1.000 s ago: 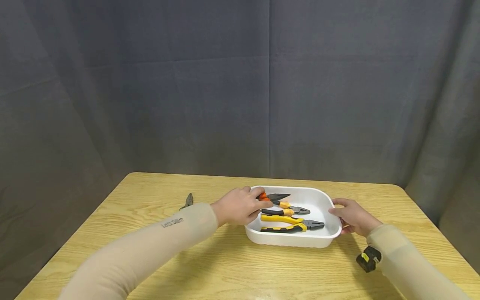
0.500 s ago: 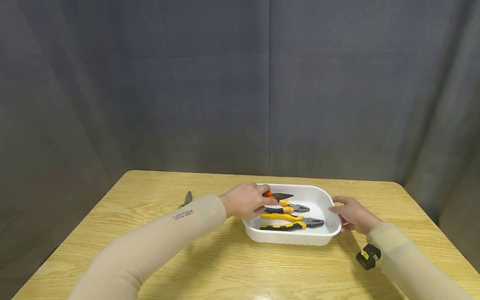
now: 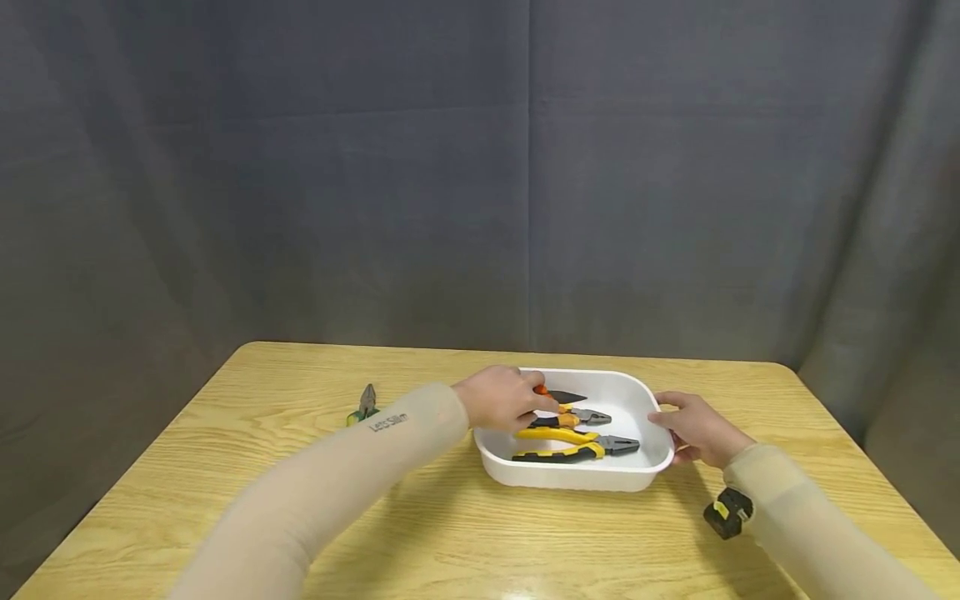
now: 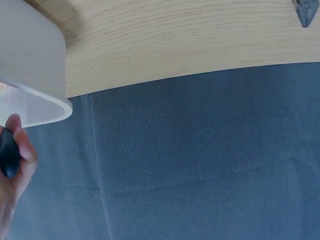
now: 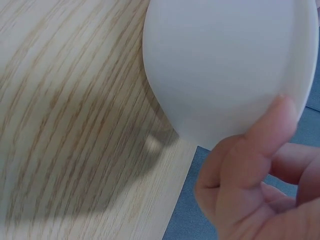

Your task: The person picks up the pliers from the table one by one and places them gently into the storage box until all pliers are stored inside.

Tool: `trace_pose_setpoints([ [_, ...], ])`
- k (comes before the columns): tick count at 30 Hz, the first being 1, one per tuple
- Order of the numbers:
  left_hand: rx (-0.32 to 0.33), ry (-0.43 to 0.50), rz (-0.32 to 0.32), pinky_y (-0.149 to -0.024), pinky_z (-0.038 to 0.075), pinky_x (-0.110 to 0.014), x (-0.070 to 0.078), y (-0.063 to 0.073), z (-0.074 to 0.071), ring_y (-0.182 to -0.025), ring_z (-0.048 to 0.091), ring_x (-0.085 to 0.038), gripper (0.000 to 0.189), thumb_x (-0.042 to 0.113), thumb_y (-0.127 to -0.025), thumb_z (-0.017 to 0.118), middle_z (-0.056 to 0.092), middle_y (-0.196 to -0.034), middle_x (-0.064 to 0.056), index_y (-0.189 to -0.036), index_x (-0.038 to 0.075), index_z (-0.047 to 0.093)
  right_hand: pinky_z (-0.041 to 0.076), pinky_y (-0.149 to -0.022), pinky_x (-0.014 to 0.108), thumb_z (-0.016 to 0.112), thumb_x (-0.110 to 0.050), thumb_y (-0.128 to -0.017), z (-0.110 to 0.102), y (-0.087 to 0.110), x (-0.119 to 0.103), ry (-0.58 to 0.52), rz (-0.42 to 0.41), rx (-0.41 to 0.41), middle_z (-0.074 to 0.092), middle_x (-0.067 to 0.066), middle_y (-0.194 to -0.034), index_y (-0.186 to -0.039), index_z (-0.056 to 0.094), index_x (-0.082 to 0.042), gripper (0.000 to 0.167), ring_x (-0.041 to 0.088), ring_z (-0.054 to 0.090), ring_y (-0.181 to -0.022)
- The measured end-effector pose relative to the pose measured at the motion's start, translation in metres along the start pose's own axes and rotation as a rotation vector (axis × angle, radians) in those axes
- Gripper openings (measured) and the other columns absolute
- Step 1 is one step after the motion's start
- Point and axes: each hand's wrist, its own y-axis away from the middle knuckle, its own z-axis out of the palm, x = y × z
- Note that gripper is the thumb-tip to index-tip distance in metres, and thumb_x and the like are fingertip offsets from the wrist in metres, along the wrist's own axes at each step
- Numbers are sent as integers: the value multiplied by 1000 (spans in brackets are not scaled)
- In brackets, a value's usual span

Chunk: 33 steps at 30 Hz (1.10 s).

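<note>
My left hand [image 3: 504, 398] reaches over the left end of a white tray [image 3: 577, 479] and grips long-nose pliers [image 3: 567, 397] with orange handles. Their dark pointed nose points right, inside the tray. In the left wrist view, the fingers curl round a black handle end [image 4: 9, 156] beside the tray wall. At the tray's right end, my right hand [image 3: 701, 429] pinches the rim, thumb and fingers on either side of the wall. Also lying in the tray are pliers [image 3: 594, 417] with orange-and-black handles and larger pliers [image 3: 618, 445] with yellow-and-black handles.
Pliers [image 3: 367, 402] with green handles lie on the wooden table [image 3: 450, 542] to the left, partly behind the left sleeve. A grey curtain [image 3: 375, 208] hangs behind the table's far edge. A small black device [image 3: 727, 512] sits on the right wrist.
My left hand has moved slightly right with the orange-handled pliers, further over the tray. The right hand stays on the rim. More of the green-handled pliers now shows.
</note>
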Motion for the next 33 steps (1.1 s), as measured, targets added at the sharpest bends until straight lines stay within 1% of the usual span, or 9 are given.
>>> trace_pose_setpoints([
  [4,-15,35,-2,-72,49,-25,1,-7,0,-76,56,-14,38,20,-97,51,59,-120,-4,-132,32,61,49,-51,24,47,-9,-101,0,-1,0,0,-2,3,51,8,-78,-143,27,12,51,13,50,-58],
  [10,-35,36,15,-74,49,-25,5,-18,1,-78,56,-14,36,23,-99,51,58,-117,-2,-133,32,59,49,-52,24,47,-9,-102,1,1,1,1,7,4,51,9,-79,-144,27,11,51,14,50,-60],
  [16,-108,39,-18,-79,48,-25,9,-27,0,-81,54,-12,36,27,-101,49,55,-114,1,-136,38,55,49,-51,24,46,-8,-101,3,3,0,-1,-1,4,54,10,-79,-143,28,12,50,13,51,-57],
  [20,-154,25,-30,-73,48,-24,11,-31,2,-78,53,-11,36,29,-102,48,54,-110,3,-135,39,55,49,-50,24,46,-8,-101,4,4,0,-7,-11,0,54,9,-76,-143,28,13,50,12,51,-56],
  [24,-186,2,-11,-68,46,-23,13,-36,7,-73,52,-11,30,30,-103,46,53,-106,3,-130,38,56,49,-50,24,46,-8,-101,4,4,0,-9,-14,-2,52,8,-74,-143,28,12,50,12,51,-55],
  [27,-178,-20,38,-67,44,-23,14,-40,10,-72,50,-11,26,30,-103,45,53,-105,2,-126,35,56,49,-50,24,46,-8,-101,5,4,0,-7,-12,0,52,8,-74,-143,28,12,50,12,50,-55],
  [30,-167,-32,71,-63,43,-23,14,-43,12,-69,50,-11,23,31,-104,44,53,-106,1,-123,32,56,49,-50,24,46,-8,-101,5,4,0,-8,-14,1,52,8,-75,-143,28,12,49,12,51,-55],
  [31,-170,-37,75,-62,43,-22,14,-44,12,-68,50,-11,22,32,-104,44,53,-106,0,-123,31,55,49,-50,24,46,-8,-101,5,4,0,-9,-17,0,52,8,-74,-142,28,13,49,12,50,-55],
  [33,-189,-29,61,-62,42,-22,15,-45,13,-67,49,-11,22,33,-104,43,52,-105,1,-123,32,53,49,-50,24,46,-8,-101,6,3,0,-13,-18,0,52,8,-74,-142,28,12,49,12,50,-55],
])
